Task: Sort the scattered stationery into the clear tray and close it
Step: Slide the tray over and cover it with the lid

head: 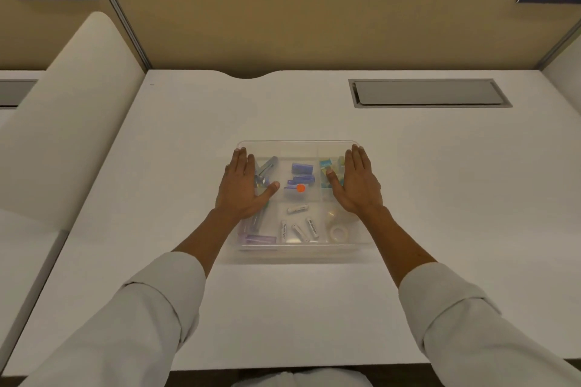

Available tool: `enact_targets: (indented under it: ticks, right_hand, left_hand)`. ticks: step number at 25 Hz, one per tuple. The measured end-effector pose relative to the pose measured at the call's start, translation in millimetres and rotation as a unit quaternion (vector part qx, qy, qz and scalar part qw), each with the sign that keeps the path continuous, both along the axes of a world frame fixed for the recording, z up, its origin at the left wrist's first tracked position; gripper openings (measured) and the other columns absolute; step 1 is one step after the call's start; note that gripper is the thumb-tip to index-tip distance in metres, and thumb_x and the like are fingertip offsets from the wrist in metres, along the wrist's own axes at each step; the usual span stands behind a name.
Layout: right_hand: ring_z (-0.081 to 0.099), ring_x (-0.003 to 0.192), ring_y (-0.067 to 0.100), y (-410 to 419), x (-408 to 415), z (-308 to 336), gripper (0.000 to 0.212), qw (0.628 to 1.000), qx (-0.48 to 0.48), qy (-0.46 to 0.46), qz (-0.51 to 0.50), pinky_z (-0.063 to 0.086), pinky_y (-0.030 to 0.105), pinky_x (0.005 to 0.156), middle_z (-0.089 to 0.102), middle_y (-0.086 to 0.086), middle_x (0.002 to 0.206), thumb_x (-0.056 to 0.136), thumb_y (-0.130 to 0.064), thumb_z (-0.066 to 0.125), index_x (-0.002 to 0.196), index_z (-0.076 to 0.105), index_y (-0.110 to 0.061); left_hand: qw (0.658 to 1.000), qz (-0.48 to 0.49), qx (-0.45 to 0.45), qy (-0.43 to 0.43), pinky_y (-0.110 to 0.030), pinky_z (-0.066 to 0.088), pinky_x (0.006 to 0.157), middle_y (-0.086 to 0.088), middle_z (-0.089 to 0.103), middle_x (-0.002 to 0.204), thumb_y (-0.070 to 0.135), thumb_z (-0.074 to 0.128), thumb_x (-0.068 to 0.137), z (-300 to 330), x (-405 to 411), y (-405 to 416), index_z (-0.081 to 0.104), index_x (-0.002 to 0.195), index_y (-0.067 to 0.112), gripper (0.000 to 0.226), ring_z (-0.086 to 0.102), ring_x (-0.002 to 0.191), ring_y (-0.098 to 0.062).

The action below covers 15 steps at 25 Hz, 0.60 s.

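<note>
A clear plastic tray (298, 145) with a clear lid on top sits in the middle of the white desk. Through the lid I see compartments: silver and purple clips at the left, blue items with an orange dot (301, 187) in the middle, white tubes (298, 229) at the front, tape rolls (338, 233) at the front right, and coloured pieces at the back right. My left hand (243, 187) lies flat on the lid's left side, fingers straight. On the lid's right side, my right hand (356, 184) presses flat in the same way.
The white desk (195, 135) has a grey cable hatch (427, 93) at the back right. A tan partition stands behind, and a curved white divider (63, 122) rises at the left. Number plates read 246 and 247.
</note>
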State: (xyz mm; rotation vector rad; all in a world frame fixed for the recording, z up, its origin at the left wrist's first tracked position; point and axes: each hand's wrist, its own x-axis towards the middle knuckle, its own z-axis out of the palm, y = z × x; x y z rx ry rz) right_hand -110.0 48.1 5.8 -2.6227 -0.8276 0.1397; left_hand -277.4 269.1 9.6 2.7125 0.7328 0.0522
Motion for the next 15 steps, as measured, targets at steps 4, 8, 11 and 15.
enact_targets:
  ticks: [4,8,11,15]
  right_hand:
    - [0.005,0.154,0.019,-3,1,0,0.082,0.999,0.04,0.033,-0.01,0.029,0.042,0.117,0.012,0.005,0.167,0.097,-0.06,0.039,0.156,0.02,-0.006]
    - [0.006,0.154,0.021,-1,2,0,0.094,0.999,0.014,0.035,-0.008,0.022,0.049,0.122,0.011,0.005,0.167,0.09,-0.072,0.037,0.156,0.018,-0.009]
    - [0.006,0.154,0.023,2,3,2,0.103,0.999,-0.052,0.0,-0.007,0.013,0.058,0.121,0.01,0.006,0.167,0.082,-0.082,0.033,0.156,0.019,-0.012]
    - [0.005,0.154,0.028,19,-1,10,0.099,0.999,-0.043,-0.021,-0.015,0.004,0.065,0.116,0.008,0.009,0.167,0.082,-0.08,0.034,0.155,0.021,-0.014]
  left_hand:
    - [1.0,-0.003,0.03,0.006,-0.043,0.008,0.121,-0.011,0.001,0.163,0.086,0.015,0.074,-5,1,-2,0.013,0.153,0.007,0.111,-0.002,0.15,-0.025]
    - [0.998,-0.005,0.055,0.014,-0.048,0.014,0.121,-0.013,0.01,0.162,0.087,0.016,0.071,-3,4,-1,0.02,0.151,0.006,0.114,0.007,0.15,-0.028]
    - [0.997,0.0,0.073,0.017,-0.052,0.017,0.119,-0.014,0.021,0.159,0.088,0.022,0.067,4,10,0,0.029,0.147,0.008,0.114,0.017,0.147,-0.031]
    - [0.996,-0.04,0.077,-0.004,-0.051,0.007,0.12,-0.015,0.017,0.16,0.086,0.025,0.068,5,32,0,0.026,0.148,0.008,0.111,0.011,0.149,-0.031]
